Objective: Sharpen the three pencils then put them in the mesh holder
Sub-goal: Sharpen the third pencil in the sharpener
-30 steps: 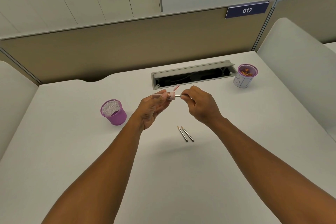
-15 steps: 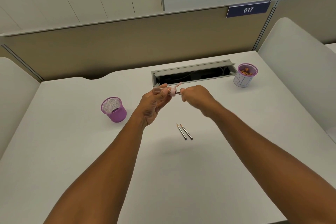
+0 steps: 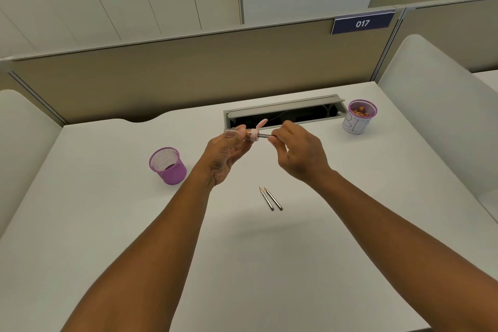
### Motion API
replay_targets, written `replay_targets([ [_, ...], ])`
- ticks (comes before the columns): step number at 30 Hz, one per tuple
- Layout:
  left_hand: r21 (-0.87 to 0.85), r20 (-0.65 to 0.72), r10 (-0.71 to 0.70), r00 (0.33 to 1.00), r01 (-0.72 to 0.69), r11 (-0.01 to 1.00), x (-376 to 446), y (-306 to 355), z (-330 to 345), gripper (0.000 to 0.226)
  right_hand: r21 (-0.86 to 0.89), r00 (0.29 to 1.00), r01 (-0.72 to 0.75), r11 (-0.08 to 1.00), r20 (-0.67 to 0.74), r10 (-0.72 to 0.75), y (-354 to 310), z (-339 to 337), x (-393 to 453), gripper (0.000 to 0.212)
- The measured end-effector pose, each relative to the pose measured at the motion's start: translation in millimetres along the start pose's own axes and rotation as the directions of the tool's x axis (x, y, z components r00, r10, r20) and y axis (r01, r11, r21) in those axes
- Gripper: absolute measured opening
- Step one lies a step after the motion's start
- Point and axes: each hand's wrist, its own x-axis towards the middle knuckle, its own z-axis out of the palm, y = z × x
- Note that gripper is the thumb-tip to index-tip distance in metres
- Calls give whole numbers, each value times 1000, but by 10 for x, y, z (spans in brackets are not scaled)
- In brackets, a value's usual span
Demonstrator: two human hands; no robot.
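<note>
My left hand (image 3: pixel 225 155) holds a pink sharpener (image 3: pixel 253 134) with a clear tube body, raised above the white desk. My right hand (image 3: pixel 297 149) pinches a dark pencil (image 3: pixel 264 135) whose tip is inside the sharpener. Two more dark pencils (image 3: pixel 270 198) lie side by side on the desk below my hands, points facing away from me. The purple mesh holder (image 3: pixel 167 165) stands upright to the left of my left hand, and I see no pencil in it.
A second purple-rimmed cup (image 3: pixel 359 116) with a white label holds orange shavings at the back right. An open grey cable tray (image 3: pixel 283 113) runs along the back of the desk (image 3: pixel 107 224). Beige partition behind; white side panels left and right.
My right hand has turned at the pencil, fingers shifting around it. The sharpener stays in my left hand at about the same spot. The two loose pencils have not moved.
</note>
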Motion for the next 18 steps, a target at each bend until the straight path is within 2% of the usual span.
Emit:
replay_targets([
  [3, -10, -3, -13, 1000, 13, 1000, -26, -18, 42, 20, -81, 998, 16, 997, -59, -21, -33, 2, -11, 18],
  [5, -28, -9, -19, 1000, 19, 999, -39, -27, 44, 22, -52, 999, -52, 997, -1, 52, -80, -28, 6, 24],
  [8, -34, 7, -21, 1000, 21, 999, -46, -23, 27, 21, -100, 961, -190, 977, 187, 206, -200, -124, 83, 33],
  [9, -38, 11, -20, 1000, 21, 999, -38, -16, 19, 21, -100, 929, -253, 962, 251, 271, -242, -158, 133, 34],
  [10, -42, 15, -20, 1000, 21, 999, -38, -18, 10, 22, -48, 870, -377, 925, 326, 371, -272, -189, 193, 34],
  [11, -40, 20, -22, 1000, 22, 999, -40, -15, 11, 23, 64, 770, -555, 829, 416, 483, -276, -228, 259, 31],
  [13, -18, 26, -15, 1000, 15, 1000, -43, -20, 10, 25, 247, 509, -844, 475, 645, 569, -270, -319, 365, 21],
  [14, 0, 26, -10, 1000, 10, 1000, -43, -24, 14, 27, 266, 430, -895, 357, 726, 537, -262, -357, 381, 20],
  [16, 29, 15, -1, 1000, 1, 1000, -45, -21, 18, 27, 269, 394, -913, 307, 777, 491, -254, -368, 374, 23],
  [18, 39, 4, -1, 1000, 1, 999, -39, -18, 18, 24, 282, 465, -873, 398, 725, 508, -280, -339, 333, 21],
])
